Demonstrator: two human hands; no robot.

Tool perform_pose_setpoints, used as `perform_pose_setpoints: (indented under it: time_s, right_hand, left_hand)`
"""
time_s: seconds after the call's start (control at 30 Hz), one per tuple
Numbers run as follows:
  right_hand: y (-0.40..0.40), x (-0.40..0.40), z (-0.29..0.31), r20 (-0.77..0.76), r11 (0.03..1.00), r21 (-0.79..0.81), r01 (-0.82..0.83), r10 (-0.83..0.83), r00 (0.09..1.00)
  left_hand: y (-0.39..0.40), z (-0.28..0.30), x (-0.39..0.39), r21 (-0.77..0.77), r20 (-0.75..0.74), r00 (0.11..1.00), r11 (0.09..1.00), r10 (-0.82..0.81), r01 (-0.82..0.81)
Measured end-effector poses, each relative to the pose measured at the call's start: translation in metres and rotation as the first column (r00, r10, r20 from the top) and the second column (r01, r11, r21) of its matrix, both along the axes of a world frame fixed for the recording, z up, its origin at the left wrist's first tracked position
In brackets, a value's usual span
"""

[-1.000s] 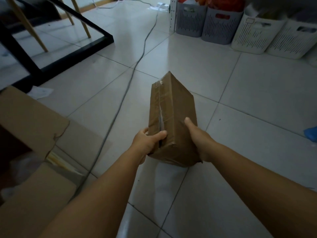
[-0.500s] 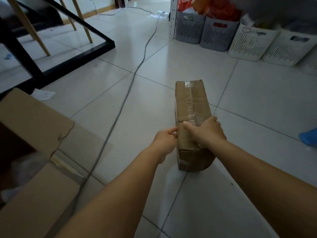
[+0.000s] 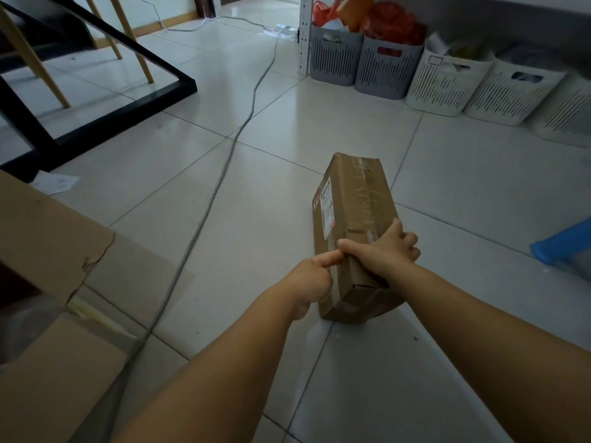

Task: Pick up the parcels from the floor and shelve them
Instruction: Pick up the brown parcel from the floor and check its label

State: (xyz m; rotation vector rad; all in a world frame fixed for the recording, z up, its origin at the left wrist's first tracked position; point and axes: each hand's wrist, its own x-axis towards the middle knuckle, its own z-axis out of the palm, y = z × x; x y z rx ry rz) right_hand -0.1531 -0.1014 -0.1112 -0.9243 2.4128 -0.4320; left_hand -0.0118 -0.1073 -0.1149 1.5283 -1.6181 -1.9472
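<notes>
A long brown cardboard parcel (image 3: 355,206) with clear tape and a white shipping label on its left side is held out over the tiled floor, pointing away from me. My right hand (image 3: 385,252) grips its near end from above, fingers wrapped over the right edge. My left hand (image 3: 311,279) presses against the near left side with the thumb on the top edge. The underside of the parcel is hidden.
A large open cardboard box (image 3: 48,251) lies at the left. A grey cable (image 3: 224,174) runs across the floor. A black table frame (image 3: 128,103) stands at back left. Grey baskets (image 3: 361,62) and white baskets (image 3: 479,81) line the back under a shelf post (image 3: 305,33). A blue object (image 3: 563,244) sits at the right.
The parcel has rolled so its taped face is up and the label shows on the left. My right hand moved from the side to the top. The view has shifted left.
</notes>
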Motion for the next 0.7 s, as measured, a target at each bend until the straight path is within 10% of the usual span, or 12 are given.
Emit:
perform_pose_setpoints:
  time_s: [0.23, 0.37, 0.7]
  right_hand:
    - [0.005, -0.018, 0.003, 0.373, 0.980, -0.151, 0.128, -0.063, 0.926]
    - [0.008, -0.023, 0.008, 0.644, 0.977, -0.183, 0.112, 0.033, 0.764]
    - [0.008, -0.021, 0.000, 0.782, 0.976, -0.200, 0.090, 0.104, 0.615]
  left_hand:
    - [-0.003, -0.007, 0.007, 0.005, -0.088, 0.984, 0.987, 0.158, -0.158]
    - [-0.013, -0.016, 0.023, -0.159, 0.116, 0.955, 0.954, 0.272, -0.253]
    - [-0.022, -0.015, 0.042, -0.129, 0.022, 0.880, 0.875, 0.474, -0.468]
